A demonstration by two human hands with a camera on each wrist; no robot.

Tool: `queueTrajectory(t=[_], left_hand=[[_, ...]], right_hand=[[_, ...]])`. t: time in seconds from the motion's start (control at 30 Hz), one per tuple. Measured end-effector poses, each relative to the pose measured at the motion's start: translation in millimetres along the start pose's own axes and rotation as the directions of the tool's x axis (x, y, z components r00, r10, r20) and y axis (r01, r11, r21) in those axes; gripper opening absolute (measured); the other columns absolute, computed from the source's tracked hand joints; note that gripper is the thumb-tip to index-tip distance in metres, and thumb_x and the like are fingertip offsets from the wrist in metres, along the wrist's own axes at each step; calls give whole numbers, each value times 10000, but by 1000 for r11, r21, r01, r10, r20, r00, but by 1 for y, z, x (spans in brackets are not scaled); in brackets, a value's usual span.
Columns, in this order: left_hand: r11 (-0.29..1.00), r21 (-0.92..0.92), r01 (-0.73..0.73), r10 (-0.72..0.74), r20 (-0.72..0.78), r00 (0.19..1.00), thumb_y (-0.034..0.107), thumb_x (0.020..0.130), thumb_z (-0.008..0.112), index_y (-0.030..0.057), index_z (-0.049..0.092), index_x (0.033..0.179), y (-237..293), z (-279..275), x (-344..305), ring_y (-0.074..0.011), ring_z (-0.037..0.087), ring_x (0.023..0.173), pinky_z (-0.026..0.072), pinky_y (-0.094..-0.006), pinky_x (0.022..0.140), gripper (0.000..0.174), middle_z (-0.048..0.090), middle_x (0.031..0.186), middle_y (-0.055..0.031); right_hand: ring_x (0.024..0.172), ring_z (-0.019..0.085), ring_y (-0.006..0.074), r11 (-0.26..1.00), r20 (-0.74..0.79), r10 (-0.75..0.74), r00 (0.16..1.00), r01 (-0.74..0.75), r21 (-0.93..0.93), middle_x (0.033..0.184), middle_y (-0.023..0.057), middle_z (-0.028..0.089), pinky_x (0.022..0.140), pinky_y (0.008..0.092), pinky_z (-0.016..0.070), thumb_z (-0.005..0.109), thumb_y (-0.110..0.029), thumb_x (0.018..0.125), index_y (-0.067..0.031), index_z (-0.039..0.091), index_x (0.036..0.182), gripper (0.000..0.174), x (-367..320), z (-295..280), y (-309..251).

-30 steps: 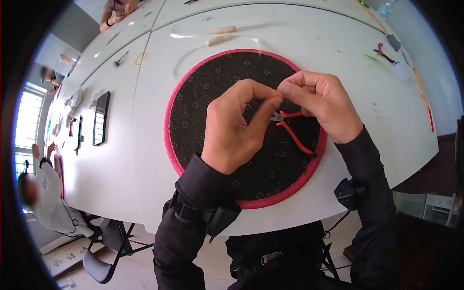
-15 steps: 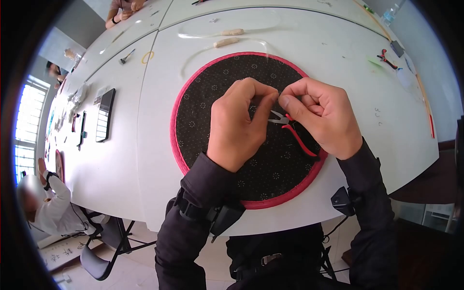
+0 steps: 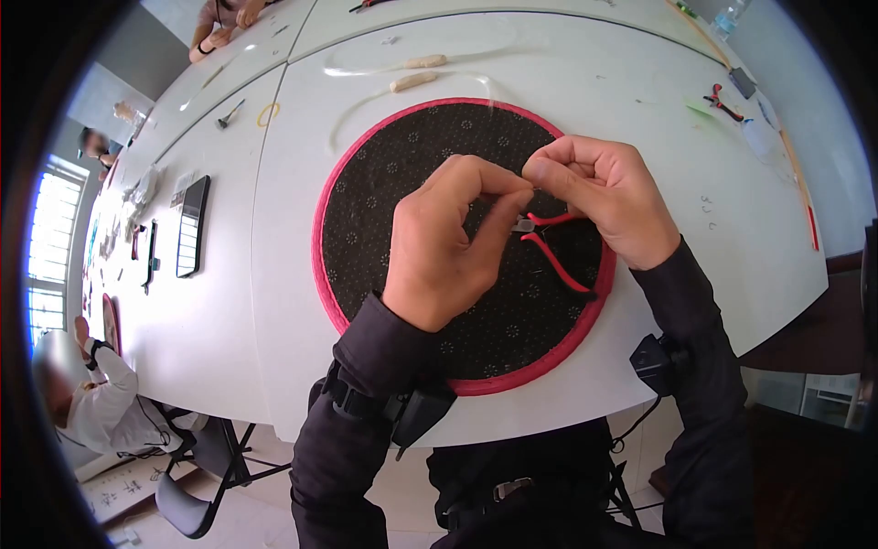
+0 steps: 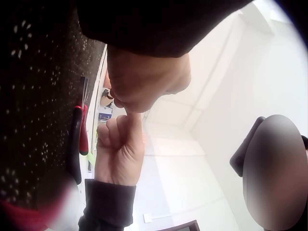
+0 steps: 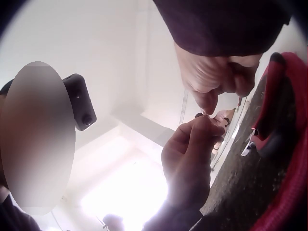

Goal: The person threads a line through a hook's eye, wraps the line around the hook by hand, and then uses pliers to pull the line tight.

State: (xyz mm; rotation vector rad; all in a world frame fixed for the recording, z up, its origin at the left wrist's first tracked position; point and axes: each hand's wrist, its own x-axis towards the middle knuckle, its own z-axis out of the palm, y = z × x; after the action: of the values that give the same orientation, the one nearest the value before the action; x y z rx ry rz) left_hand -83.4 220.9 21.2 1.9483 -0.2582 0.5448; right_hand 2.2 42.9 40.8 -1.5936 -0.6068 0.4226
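Left hand [image 3: 446, 240], right hand [image 3: 611, 199], both pinching thumb to forefinger, close together

Left hand [image 3: 444, 247] and right hand [image 3: 611, 199] are held close together over a round mat [image 3: 366, 220]; red-handled pliers [image 3: 554, 263] are laid on it.

Pretty bright room, honestly. White tables [image 3: 283, 384] butted up edge to edge, with thin seams [image 3: 289, 62] in between. Over on the left, a barred window [image 3: 48, 215], basically blown out to white. Grey wall [image 3: 151, 64] past the tables on that side, bluish-grey wall [image 3: 809, 119] over on the right. Down below, pale floor [image 3: 251, 512] plus a grey chair [image 3: 186, 505] near the table edge. In the wrist views, plain white ceiling [image 5: 106, 86] with a greyish beam [image 5: 149, 124], and a massive patch of glare [image 5: 127, 192]. Also a small white plate [image 4: 147, 218] near a brown frame [image 4: 192, 226], cut off at the edge.
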Motion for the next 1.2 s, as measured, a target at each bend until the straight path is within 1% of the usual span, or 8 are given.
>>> queueTrajectory(t=[0.1, 0.4, 0.5, 0.63, 0.73, 0.83, 1.1, 1.2], left_hand=[[998, -64, -19, 12, -96, 995, -14, 868, 718, -1, 660, 928, -3, 3, 2, -201, 689, 775, 536, -301, 698, 85, 692, 854, -108], [988, -130, 80, -100, -152, 983, 5, 900, 699, -15, 671, 943, -3, 2, 1, -175, 695, 812, 540, -295, 738, 55, 725, 866, -112], [993, -102, 55, -73, -180, 981, 5, 897, 699, -7, 668, 933, -6, 3, 2, -185, 695, 806, 540, -300, 722, 50, 713, 861, -110], [995, 98, 26, -13, -125, 992, -3, 889, 702, -1, 660, 928, -5, 1, 3, -189, 675, 783, 524, -304, 703, 58, 687, 856, -101], [984, 172, 38, -33, -32, 999, -10, 894, 704, -13, 661, 934, 0, -1, 2, -144, 666, 811, 522, -277, 757, 59, 700, 870, -87], [988, 156, 0, -1, 10, 1000, -15, 884, 712, -11, 660, 936, 1, 0, 2, -149, 671, 796, 523, -278, 737, 74, 699, 865, -90], [998, 63, -13, 12, 14, 1000, -57, 889, 695, -14, 660, 945, 2, 1, 0, -128, 667, 829, 523, -256, 751, 78, 706, 898, -76], [998, -20, -56, 55, -54, 997, -29, 853, 726, 17, 645, 915, -3, 5, 1, -211, 672, 743, 509, -309, 637, 112, 661, 839, -97]], right_hand=[[722, 574, 8, 1000, 10, 24, 1000, -24, 12, 802, -29, 674, 682, 182, 475, 705, -188, 965, 40, 710, 1033, 238, 0, 2, 1], [570, 411, 3, 996, -15, -12, 1000, 10, -91, 587, -88, 444, 579, 192, 408, 694, -163, 957, 24, 709, 988, 190, -5, 9, 1], [554, 400, 10, 987, -34, -55, 998, 49, -151, 573, -75, 415, 565, 198, 409, 692, -148, 954, 21, 703, 975, 171, -8, 15, -3], [543, 382, 22, 952, -47, -66, 997, 49, -301, 569, -54, 399, 548, 216, 404, 695, -130, 947, 19, 695, 965, 150, -13, 19, -16], [553, 371, 27, 920, -71, -157, 985, 120, -372, 574, -45, 402, 549, 219, 397, 690, -121, 949, 16, 696, 965, 138, -11, 13, -12], [565, 371, 23, 953, -89, -184, 979, 156, -258, 579, -51, 422, 559, 221, 390, 680, -119, 955, 21, 697, 964, 141, -6, 10, -5], [725, 567, 16, 995, -31, -80, 996, 78, -66, 782, -17, 662, 684, 192, 470, 689, -174, 973, 45, 709, 1035, 228, -1, 1, 1], [758, 594, 22, 999, -21, -32, 999, 31, -23, 828, -8, 687, 710, 193, 484, 688, -179, 976, 47, 710, 1042, 236, -2, 2, -3]])
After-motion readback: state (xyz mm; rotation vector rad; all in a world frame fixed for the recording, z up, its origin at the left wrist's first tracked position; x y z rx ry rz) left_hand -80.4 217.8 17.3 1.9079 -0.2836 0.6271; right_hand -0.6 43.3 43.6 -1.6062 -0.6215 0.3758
